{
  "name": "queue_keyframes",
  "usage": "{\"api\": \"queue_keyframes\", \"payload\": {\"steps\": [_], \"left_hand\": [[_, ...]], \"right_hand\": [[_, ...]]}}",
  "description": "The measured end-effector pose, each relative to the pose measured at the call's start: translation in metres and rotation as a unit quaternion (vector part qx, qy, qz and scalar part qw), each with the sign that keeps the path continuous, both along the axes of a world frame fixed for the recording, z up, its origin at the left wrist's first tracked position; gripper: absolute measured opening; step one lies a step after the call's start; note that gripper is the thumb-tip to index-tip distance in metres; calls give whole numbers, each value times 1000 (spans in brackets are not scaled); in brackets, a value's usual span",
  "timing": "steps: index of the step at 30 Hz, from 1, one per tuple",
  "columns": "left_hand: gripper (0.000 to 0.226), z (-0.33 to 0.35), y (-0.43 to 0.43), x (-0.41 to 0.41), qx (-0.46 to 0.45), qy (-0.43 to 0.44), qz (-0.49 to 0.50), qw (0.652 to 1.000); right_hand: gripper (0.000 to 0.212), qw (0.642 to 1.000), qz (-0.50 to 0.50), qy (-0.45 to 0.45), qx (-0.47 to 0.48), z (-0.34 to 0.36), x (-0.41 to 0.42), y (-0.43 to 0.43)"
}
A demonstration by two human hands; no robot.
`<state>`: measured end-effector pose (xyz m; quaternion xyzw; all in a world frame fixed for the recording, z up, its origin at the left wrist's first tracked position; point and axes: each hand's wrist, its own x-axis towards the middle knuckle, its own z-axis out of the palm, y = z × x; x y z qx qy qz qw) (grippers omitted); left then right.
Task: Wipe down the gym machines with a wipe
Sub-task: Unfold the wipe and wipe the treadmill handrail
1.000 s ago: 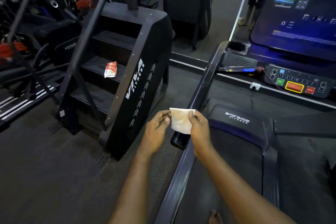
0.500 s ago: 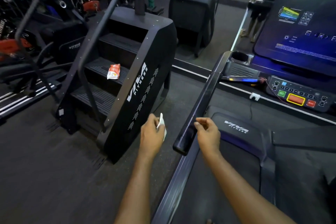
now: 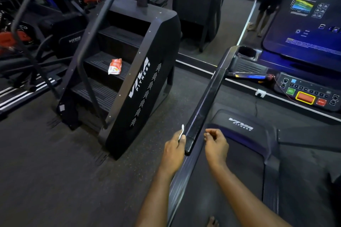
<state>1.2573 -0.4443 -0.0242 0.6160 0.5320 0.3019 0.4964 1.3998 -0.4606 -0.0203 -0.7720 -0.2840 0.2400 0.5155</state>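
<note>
I stand on a black treadmill (image 3: 239, 125) whose left handrail (image 3: 204, 105) runs from the console down toward me. My left hand (image 3: 174, 150) grips a white wipe (image 3: 181, 131) and lies against the outer side of the rail's near end; only a thin edge of the wipe shows above the fingers. My right hand (image 3: 215, 143) hovers just right of the rail end, its fingers loosely curled and holding nothing.
A black stair-climber machine (image 3: 140, 83) stands to the left, with a red and white wipes packet (image 3: 115, 66) on one step. The treadmill console (image 3: 306, 94) and screen (image 3: 310, 24) are at the right. A mirror behind reflects a standing person (image 3: 265, 0). More machines crowd the far left.
Both hands held the wipe spread out a second ago. The right hand let go; the left hand bunched the wipe and brought it from left of the rail up against the rail's end.
</note>
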Motion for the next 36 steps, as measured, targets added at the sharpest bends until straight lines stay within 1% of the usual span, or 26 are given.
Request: {"api": "queue_keyframes", "payload": {"steps": [5, 8, 11, 13, 15, 19, 21, 26, 27, 29, 30, 34, 36], "left_hand": [[51, -15, -6, -11, -25, -30, -21, 999], [62, -22, -13, -15, -48, -42, -17, 998], [69, -17, 11, -5, -81, -51, -44, 994], [72, -8, 31, 1, -109, -57, -65, 990], [66, -3, 40, 2, -118, -64, -78, 988], [50, -7, 23, -8, -138, -72, -60, 986], [50, -11, 22, -8, -164, -72, -53, 982], [79, -8, 61, 13, -192, -31, -78, 978], [78, -6, 65, 16, -189, -28, -86, 978], [65, 5, 59, 18, -159, -27, -97, 982], [60, 10, 52, 16, -149, -28, -87, 985], [55, 13, 25, 6, -131, -57, -51, 988], [53, 15, 27, 6, -124, -61, -55, 989]], "right_hand": [[13, 1000, 12, 20, 16, 6, -1, 7], [16, 999, 21, 44, 10, 0, -6, 16], [21, 998, 19, 56, 7, -3, -7, 23], [18, 998, 11, 62, 6, -1, -4, 25], [15, 998, 2, 69, 8, -3, 3, 28], [26, 997, 3, 83, 6, -3, 9, 44], [29, 997, 8, 81, -2, -4, 14, 53], [38, 995, 24, 95, -33, -7, 29, 66], [39, 994, 26, 103, -39, -8, 33, 67], [40, 992, 35, 115, -45, -9, 39, 71], [40, 991, 42, 121, -46, -9, 41, 73], [46, 989, 60, 124, -59, -13, 39, 82], [47, 989, 55, 124, -64, -15, 35, 83]]}}
